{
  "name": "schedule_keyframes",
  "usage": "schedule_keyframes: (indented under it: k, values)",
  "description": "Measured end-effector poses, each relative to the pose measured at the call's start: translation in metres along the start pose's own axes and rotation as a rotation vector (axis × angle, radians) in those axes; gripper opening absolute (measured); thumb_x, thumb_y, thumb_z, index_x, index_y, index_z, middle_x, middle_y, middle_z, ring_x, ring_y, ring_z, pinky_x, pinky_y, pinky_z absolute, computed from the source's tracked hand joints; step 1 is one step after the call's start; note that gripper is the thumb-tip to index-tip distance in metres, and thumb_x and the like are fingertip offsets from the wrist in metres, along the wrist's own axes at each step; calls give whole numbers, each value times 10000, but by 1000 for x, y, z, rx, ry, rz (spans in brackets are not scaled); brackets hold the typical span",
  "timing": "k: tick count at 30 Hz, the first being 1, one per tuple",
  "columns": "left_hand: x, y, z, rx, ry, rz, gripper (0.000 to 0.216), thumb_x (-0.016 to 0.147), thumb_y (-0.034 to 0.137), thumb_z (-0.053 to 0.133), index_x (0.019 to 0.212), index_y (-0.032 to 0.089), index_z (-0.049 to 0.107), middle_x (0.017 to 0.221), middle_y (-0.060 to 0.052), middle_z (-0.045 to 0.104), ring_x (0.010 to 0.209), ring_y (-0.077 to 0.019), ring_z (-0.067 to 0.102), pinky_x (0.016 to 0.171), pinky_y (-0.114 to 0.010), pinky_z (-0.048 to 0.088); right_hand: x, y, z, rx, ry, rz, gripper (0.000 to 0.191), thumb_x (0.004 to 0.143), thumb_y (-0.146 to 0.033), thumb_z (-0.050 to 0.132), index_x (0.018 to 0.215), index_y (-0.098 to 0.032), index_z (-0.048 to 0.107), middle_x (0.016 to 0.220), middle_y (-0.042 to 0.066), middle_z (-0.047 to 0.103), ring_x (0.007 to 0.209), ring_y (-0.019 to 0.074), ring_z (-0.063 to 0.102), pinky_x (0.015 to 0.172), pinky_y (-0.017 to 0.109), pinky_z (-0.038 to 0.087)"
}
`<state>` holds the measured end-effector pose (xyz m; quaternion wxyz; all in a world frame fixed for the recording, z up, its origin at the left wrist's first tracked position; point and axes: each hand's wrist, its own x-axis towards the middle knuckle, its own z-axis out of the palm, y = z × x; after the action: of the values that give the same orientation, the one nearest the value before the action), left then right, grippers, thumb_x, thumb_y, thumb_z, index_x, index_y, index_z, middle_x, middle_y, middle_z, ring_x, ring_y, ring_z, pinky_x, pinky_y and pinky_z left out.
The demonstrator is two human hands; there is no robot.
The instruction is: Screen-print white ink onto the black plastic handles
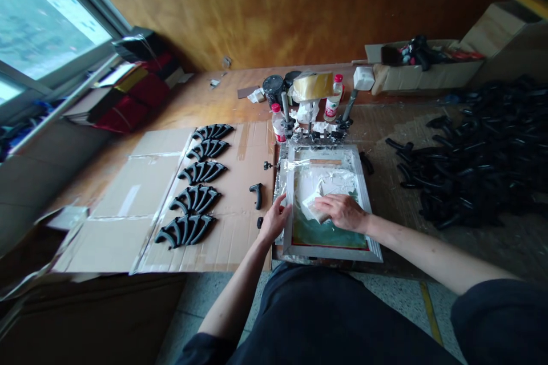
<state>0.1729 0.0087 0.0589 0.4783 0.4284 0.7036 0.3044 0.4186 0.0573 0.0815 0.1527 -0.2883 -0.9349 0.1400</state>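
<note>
A silk-screen frame (363, 182) with a metal rim and a green mesh (329, 236) lies in front of me. White smears cover the mesh's upper part. My right hand (342, 212) presses a crumpled white tissue (314, 205) against the mesh, its fingers closed round it. At the frame's left edge, my left hand (276, 219) grips the rim, with thumb and forefinger showing and the other fingers partly hidden. A strip of brown wood or tape (325, 162) lies across the frame's far end. Behind it, a clamp stand (319, 134) joins the frame.
Black curved handles (199, 173) lie in fanned rows on cardboard (240, 245) at left; a single handle (257, 195) sits nearer. A big pile of black handles (466, 165) is at right. Bottles (333, 100), black tins (273, 89) and a cardboard box (422, 77) stand behind.
</note>
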Motion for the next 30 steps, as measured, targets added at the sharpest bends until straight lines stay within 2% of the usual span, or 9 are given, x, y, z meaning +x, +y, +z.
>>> schedule_keyframes:
  k: [5, 10, 14, 17, 19, 21, 24, 27, 30]
  values:
    - [-1, 5, -3, -25, -28, -4, 614, 775, 456, 635, 1341, 241, 533, 627, 51, 549, 497, -92, 464, 503, -197, 382, 21, 1, -17, 47, 29, 135, 224, 868, -251, 620, 1081, -264, 691, 950, 12, 710, 819, 182, 652, 709, 268, 470]
    - [-13, 33, -22, -102, -143, 72, 705, 798, 530, 613, 1421, 253, 434, 574, 77, 465, 437, -77, 384, 411, -181, 313, 68, 42, -62, -14, 244, 374, 570, 827, -334, 706, 1367, -330, 525, 1003, 15, 702, 785, 176, 637, 701, 283, 479]
    - [-25, 78, -37, -294, -101, 160, 523, 834, 626, 534, 1152, 225, 642, 619, 34, 499, 474, -78, 436, 424, -190, 341, 36, 102, -95, 102, 589, 649, 362, 911, -265, 594, 1261, -173, 612, 887, 54, 722, 606, 120, 597, 643, 260, 492]
    - [-20, 117, -39, -455, -34, 298, 498, 837, 650, 512, 1046, 220, 652, 812, -18, 627, 639, -121, 575, 540, -220, 463, -3, 121, -88, 121, 690, 824, 253, 940, -152, 472, 1029, -10, 662, 764, 44, 720, 537, 81, 556, 615, 197, 507]
    - [-12, 139, -36, -536, -35, 395, 490, 848, 635, 506, 1079, 218, 620, 938, -46, 661, 799, -157, 629, 639, -246, 515, -17, 110, -60, 128, 610, 816, 245, 927, -177, 483, 827, -47, 664, 705, 11, 700, 580, 68, 559, 635, 155, 504]
    - [-4, 151, -29, -603, -21, 432, 498, 865, 624, 480, 1115, 206, 583, 998, -68, 666, 910, -181, 642, 692, -266, 535, -20, 83, -23, 125, 455, 718, 252, 889, -282, 587, 818, -58, 678, 747, 25, 697, 680, 97, 593, 696, 182, 516]
    - [-1, 137, -8, -706, 69, 359, 512, 871, 633, 459, 1120, 195, 547, 996, -76, 672, 868, -167, 656, 659, -247, 534, -11, 38, 24, 0, 168, 571, 199, 816, -339, 703, 814, -143, 671, 927, 107, 686, 907, 226, 609, 831, 330, 493]
    - [-16, 89, 25, -675, -172, -1, 535, 826, 640, 540, 1060, 159, 560, 975, -116, 693, 759, -170, 664, 593, -252, 531, -1, 0, 39, -110, 16, 629, 138, 886, -281, 609, 862, -146, 622, 940, 143, 657, 957, 279, 577, 840, 381, 443]
    - [-37, 45, 56, -677, -438, -318, 545, 817, 634, 563, 1067, 150, 574, 1052, -145, 685, 836, -205, 679, 630, -292, 557, 5, -28, 33, -56, 54, 588, 136, 939, -263, 518, 876, -164, 589, 889, 128, 648, 915, 265, 569, 798, 370, 433]
